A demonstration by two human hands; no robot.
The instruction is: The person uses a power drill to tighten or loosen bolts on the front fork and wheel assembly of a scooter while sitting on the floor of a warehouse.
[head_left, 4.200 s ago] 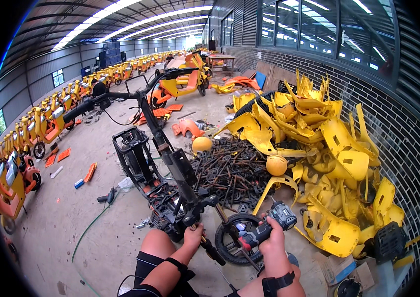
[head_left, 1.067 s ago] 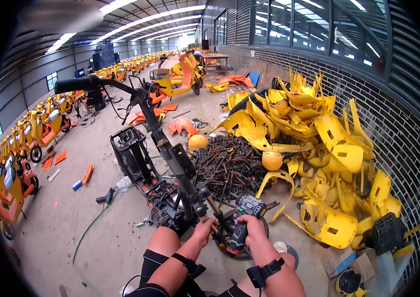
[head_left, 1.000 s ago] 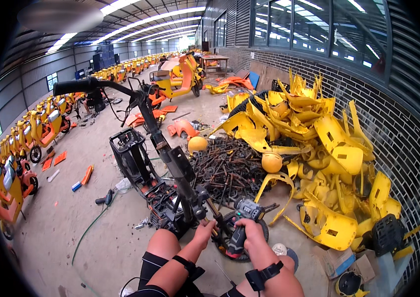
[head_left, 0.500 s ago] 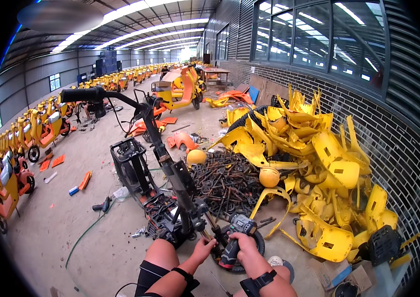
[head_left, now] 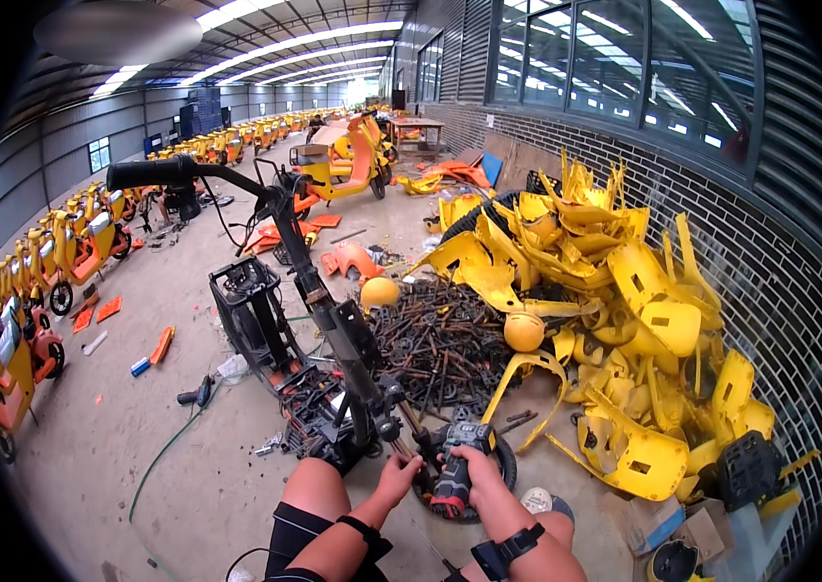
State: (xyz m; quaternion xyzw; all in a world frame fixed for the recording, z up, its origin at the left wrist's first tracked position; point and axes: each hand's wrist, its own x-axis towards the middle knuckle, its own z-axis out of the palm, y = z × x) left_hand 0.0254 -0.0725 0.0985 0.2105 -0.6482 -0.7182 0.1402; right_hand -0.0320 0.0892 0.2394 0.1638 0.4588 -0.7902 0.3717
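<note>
A stripped black scooter frame [head_left: 333,335] stands in front of me, its handlebar [head_left: 154,173] reaching up to the left. My right hand [head_left: 476,473] is wrapped round a grey and black cordless power driver [head_left: 455,472] with red trim, held over the front wheel [head_left: 507,466]. My left hand [head_left: 398,477] is closed in a pinch beside the fork, just left of the driver. What its fingertips hold, if anything, is too small to make out. The driver's front end is hard to see against the dark fork and wheel.
A heap of dark metal parts [head_left: 445,349] lies beyond the frame. Yellow body panels [head_left: 624,310] are piled against the brick wall on the right. Another power tool [head_left: 199,392] lies on the floor at left near a green hose [head_left: 163,456]. Orange-yellow scooters [head_left: 81,247] line the left.
The driver has tilted slightly in my right hand, and both hands stay near the fork. The whole view has shifted a little, so the scene sits slightly further left.
</note>
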